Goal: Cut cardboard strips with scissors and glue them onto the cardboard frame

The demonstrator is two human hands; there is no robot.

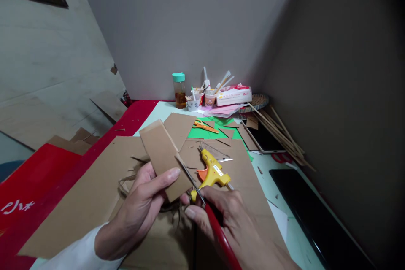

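Note:
My left hand (142, 204) is closed on a cardboard strip (163, 147), its thumb lying flat over the front face. In my right hand (236, 219) is a pair of red-handled scissors (218, 234), pointing up and to the left. A blade lies against the right side of the strip; whether it bites into the cardboard I cannot tell. Just beyond my right hand, a yellow hot glue gun (212, 166) with an orange trigger rests on a big cardboard sheet (247, 194). A clear set square (218, 152) lies partly behind it.
Orange scissors (205, 126) and cardboard scraps lie on green paper (196, 133). Farther back stand a teal-lidded bottle (180, 93), paper cups (210, 98) and a tissue pack (234, 95). At right are wooden sticks (281, 133), a tablet (265, 137) and a long black panel (310, 211).

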